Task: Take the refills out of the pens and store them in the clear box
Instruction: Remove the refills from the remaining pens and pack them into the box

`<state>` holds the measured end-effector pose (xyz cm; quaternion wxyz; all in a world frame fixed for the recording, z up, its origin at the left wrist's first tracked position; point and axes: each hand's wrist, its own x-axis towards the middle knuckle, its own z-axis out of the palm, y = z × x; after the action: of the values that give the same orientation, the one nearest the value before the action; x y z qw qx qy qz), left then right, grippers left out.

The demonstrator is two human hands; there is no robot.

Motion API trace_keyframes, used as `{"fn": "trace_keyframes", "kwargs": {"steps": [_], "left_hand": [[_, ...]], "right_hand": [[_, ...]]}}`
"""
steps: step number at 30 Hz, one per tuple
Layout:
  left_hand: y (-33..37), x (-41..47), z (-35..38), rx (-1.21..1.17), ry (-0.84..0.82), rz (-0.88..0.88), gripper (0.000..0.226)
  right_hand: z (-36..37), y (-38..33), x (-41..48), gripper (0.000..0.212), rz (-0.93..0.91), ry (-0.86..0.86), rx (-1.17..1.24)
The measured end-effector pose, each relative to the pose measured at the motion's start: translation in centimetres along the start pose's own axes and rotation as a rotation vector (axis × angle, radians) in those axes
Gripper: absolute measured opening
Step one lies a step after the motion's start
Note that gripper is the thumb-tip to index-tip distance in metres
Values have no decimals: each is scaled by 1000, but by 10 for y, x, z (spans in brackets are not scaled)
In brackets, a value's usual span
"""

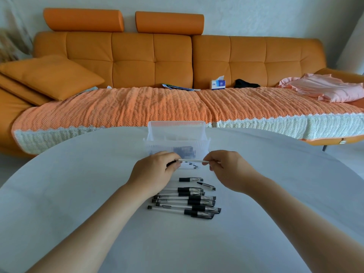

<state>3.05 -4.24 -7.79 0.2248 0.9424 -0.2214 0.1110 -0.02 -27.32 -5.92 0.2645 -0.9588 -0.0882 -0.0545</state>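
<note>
- Head view: two bare forearms reach over a white round surface (78,194) toward a clear box (157,144) at its far edge.
- Left hand (155,170): fingers (173,165) curled, pinching the left end of a pale tube (192,160). Something dark shows inside the grip, but what it is cannot be told.
- Right hand (226,168): fingers (208,163) curled, with the fingertips pinching the tube's right end.
- Pale tube: held level between the two hands, above the surface and just in front of the clear box. Whether it is a refill or a pen barrel cannot be told.
- Clear box: ribbed walls, open, with its lid (157,129) standing upright behind it. The contents are blurred.
- Loose refills (190,166): a few thin ones lie side by side on the surface, below the held tube.
- Pens (189,202): a cluster with black caps and clear barrels lies nearer the person, between the forearms.
- Background: an orange sofa (137,56) carrying a cushion (51,75), a tissue box (217,83) and a pink cloth (325,87).
</note>
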Motion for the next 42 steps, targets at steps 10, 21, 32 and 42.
{"fn": "trace_keyframes", "kwargs": {"steps": [10,21,32,42], "left_hand": [[-1,-1,1,-75,-74,-16,30],[-4,0,-1,-142,-87,-35,15],[7,-4,3,-49,-109,55,15],[10,-7,2,-69,-103,46,14]], "right_hand": [[0,0,0,29,-26,-1,-8],[1,7,2,25,-106,68,-48],[8,-3,3,43,-123,39,107],[7,-2,-3,16,-71,29,83]]}}
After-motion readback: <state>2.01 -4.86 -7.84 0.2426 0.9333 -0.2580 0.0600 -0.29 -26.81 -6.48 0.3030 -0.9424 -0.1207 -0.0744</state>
